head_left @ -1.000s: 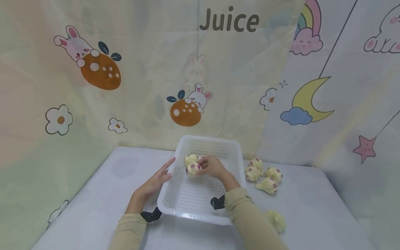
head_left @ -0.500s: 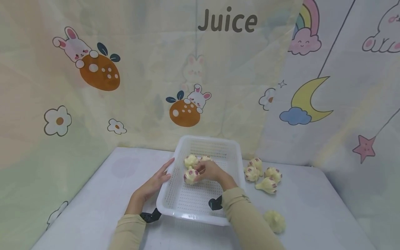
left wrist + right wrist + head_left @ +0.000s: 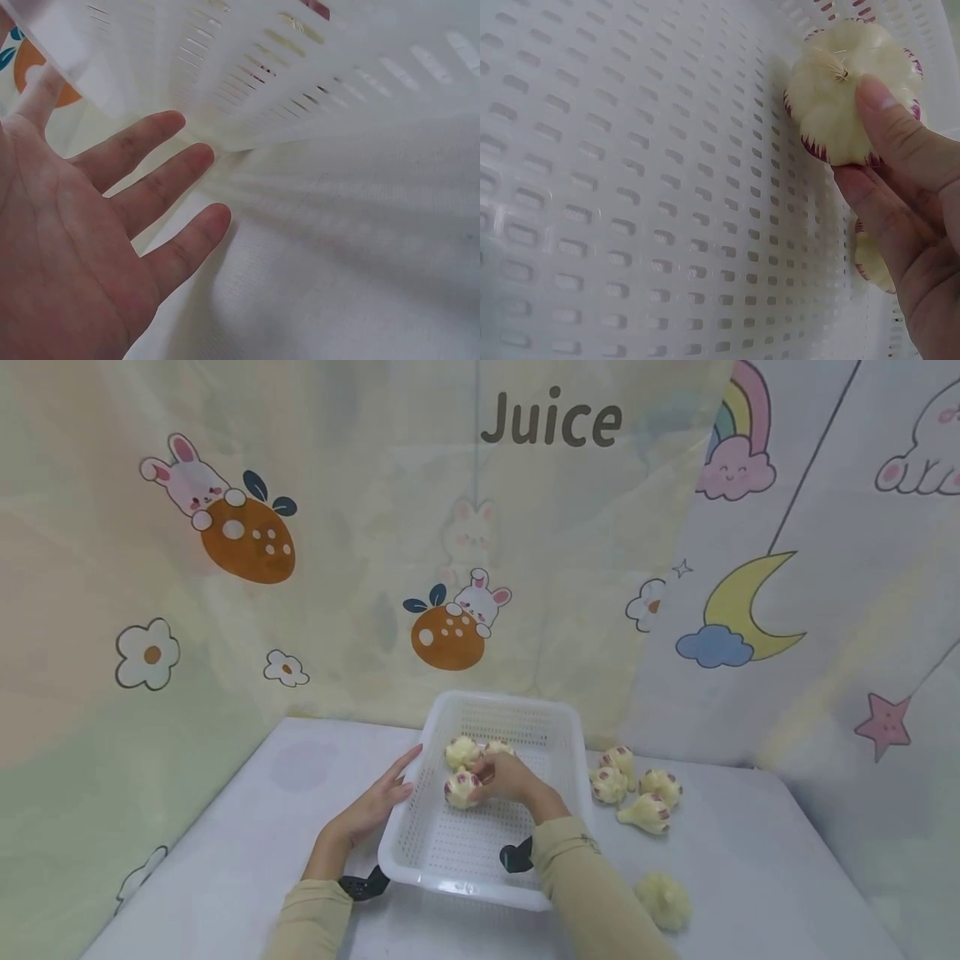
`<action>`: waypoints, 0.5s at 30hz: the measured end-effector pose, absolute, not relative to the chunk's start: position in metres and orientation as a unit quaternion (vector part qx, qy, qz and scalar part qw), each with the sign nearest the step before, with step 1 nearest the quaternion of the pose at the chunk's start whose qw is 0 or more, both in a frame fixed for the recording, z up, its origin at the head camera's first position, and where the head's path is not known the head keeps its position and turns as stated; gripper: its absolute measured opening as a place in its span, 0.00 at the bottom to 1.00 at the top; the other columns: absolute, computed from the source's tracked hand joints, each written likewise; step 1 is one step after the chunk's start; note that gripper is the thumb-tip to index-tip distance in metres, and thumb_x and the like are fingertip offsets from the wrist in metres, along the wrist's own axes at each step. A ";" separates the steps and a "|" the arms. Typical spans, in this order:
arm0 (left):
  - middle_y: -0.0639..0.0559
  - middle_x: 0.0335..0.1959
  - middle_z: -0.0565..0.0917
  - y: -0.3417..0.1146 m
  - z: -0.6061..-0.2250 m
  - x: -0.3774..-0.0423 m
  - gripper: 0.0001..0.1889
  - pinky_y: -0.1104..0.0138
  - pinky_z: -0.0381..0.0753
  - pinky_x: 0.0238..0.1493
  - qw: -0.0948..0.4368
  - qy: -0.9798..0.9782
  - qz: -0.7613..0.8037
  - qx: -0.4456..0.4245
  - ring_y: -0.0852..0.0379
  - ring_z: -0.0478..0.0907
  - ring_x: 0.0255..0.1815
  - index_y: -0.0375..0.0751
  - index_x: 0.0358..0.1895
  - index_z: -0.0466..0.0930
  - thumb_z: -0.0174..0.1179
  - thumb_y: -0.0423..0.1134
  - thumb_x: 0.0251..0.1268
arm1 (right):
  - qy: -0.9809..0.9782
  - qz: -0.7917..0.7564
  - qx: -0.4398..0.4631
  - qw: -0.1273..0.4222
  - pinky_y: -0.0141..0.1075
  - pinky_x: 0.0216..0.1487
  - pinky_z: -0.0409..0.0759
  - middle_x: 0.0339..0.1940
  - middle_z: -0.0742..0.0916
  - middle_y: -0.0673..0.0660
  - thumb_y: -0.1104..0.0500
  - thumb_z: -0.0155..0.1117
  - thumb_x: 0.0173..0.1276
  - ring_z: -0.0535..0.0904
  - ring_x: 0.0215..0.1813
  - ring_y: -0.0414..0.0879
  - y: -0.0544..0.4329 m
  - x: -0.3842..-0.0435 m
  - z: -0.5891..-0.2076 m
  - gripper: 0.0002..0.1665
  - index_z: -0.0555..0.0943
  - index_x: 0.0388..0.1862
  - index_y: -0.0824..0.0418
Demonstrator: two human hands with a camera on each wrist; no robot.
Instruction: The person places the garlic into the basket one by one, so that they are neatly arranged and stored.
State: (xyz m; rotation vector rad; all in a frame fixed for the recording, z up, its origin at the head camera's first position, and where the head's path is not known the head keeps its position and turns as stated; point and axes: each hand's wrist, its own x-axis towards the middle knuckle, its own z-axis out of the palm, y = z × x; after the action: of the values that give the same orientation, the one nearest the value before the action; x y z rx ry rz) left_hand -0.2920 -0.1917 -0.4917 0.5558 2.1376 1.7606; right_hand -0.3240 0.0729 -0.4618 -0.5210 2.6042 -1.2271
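Observation:
My right hand point(image 3: 513, 779) is inside the white plastic basket point(image 3: 457, 887), pinching a garlic bulb point(image 3: 461, 789) with purple-streaked tips. In the right wrist view the thumb presses on the pale face of that garlic bulb point(image 3: 840, 94), with fingers beneath it, close to the perforated basket wall. Two more garlic bulbs sit behind it in the basket: one at the left point(image 3: 462, 752), and another point(image 3: 498, 747) partly hidden by my right hand. My left hand point(image 3: 371, 806) is at the basket's left side, fingers spread. In the left wrist view, that hand's point(image 3: 75, 225) palm shows beside the slotted wall.
Several garlic bulbs point(image 3: 648, 814) lie grouped on the white table point(image 3: 750, 860) right of the basket. A single bulb point(image 3: 663, 900) lies nearer, beside my right sleeve. A printed cloth point(image 3: 360, 635) hangs behind the table. Black wrist mounts point(image 3: 365, 885) show at both wrists.
My right hand has brought the held garlic bulb slightly nearer to me within the basket, uncovering part of the bulb at the back. My left hand has stayed at the basket's side.

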 end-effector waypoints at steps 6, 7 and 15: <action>0.47 0.76 0.56 -0.191 -0.491 -0.291 0.31 0.39 0.60 0.65 0.155 0.750 0.614 0.191 0.39 0.68 0.67 0.76 0.73 0.43 0.44 0.53 0.72 | 0.891 -0.408 -0.174 0.097 0.35 0.45 0.80 0.37 0.87 0.54 0.60 0.77 0.49 0.83 0.43 0.46 0.073 -0.326 -0.463 0.16 0.82 0.37 0.62; 0.47 0.75 0.56 -0.190 -0.492 -0.291 0.31 0.39 0.61 0.65 0.155 0.750 0.614 0.190 0.39 0.68 0.67 0.75 0.73 0.43 0.44 0.53 0.72 | 0.893 -0.405 -0.173 0.094 0.35 0.45 0.80 0.37 0.87 0.54 0.60 0.77 0.49 0.83 0.43 0.46 0.074 -0.326 -0.463 0.16 0.82 0.37 0.62; 0.49 0.77 0.52 -0.189 -0.494 -0.290 0.31 0.36 0.54 0.67 0.155 0.755 0.610 0.185 0.38 0.63 0.70 0.75 0.73 0.43 0.44 0.51 0.73 | 0.909 -0.375 -0.164 0.078 0.36 0.45 0.79 0.36 0.88 0.52 0.56 0.76 0.51 0.81 0.40 0.42 0.073 -0.327 -0.468 0.16 0.85 0.38 0.60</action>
State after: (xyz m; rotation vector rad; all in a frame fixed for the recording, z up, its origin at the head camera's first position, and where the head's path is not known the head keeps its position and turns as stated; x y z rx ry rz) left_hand -0.2897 -0.1893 -0.4938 0.5294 2.1626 1.7477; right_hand -0.3272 0.0730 -0.4684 -0.4911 2.7210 -1.1236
